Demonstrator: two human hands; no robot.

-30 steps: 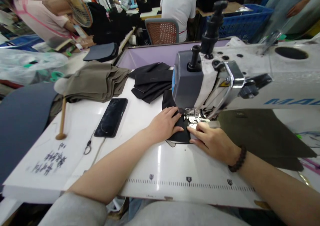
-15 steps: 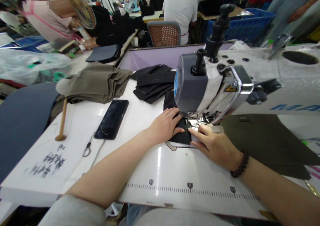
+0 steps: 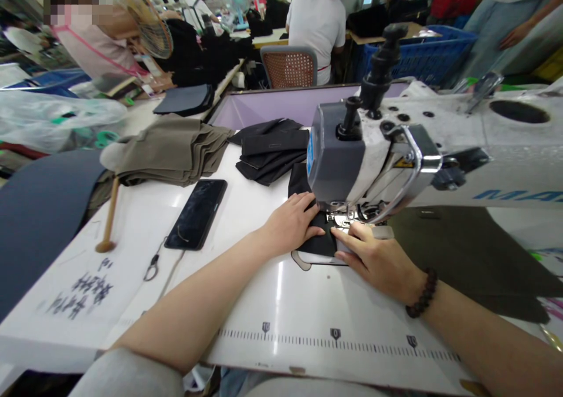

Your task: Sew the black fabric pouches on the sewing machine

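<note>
A black fabric piece lies under the needle area of a white and grey sewing machine. On its left part rests my left hand, palm down with fingers spread, the tips close to the machine head. My right hand, a dark beaded bracelet on its wrist, touches the fabric's right edge with extended fingers, beside the presser foot. The two hands are apart. Part of the fabric is hidden behind the machine head and under my left hand.
Black pieces and a brown-olive stack lie behind on the white table. A phone and a wooden-handled tool are at the left. Olive fabric lies right. People sit beyond, near a blue basket.
The camera view has tilted slightly, so the scene sits a little lower. Both hands keep practically the same place on the black fabric.
</note>
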